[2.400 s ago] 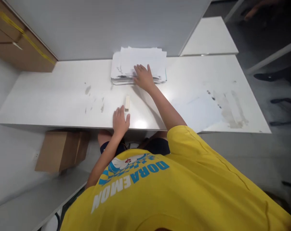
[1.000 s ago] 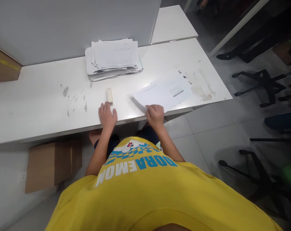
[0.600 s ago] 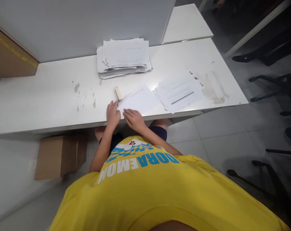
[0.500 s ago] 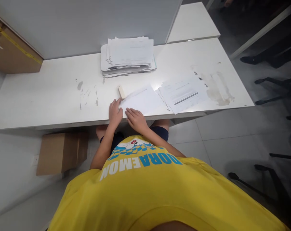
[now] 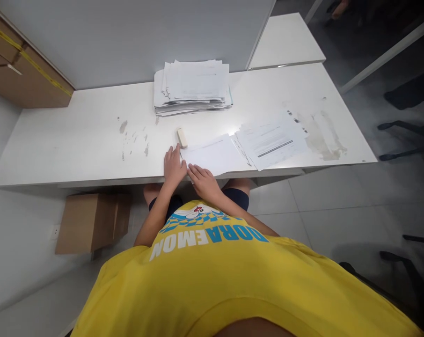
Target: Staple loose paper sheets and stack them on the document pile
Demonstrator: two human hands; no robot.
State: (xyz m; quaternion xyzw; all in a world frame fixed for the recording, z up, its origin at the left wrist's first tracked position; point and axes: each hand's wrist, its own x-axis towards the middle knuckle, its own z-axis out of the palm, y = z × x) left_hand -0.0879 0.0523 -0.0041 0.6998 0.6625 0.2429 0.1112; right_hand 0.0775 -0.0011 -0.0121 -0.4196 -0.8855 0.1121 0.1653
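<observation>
My left hand and right hand lie flat, fingers open, grasping nothing, on the near corner of the sheets at the tabletop edge. Uneven pressure could skew them or knock the stapler just beyond my left fingertips.

Bright, even light falls from overhead. A pale glare patch sits on the white table just beyond the right hand, washing out the far edge of the sheet. Soft shadow lies under the table edge below the left hand. The wide lens bends the table's edges; the floor right of the hands is dim.
</observation>
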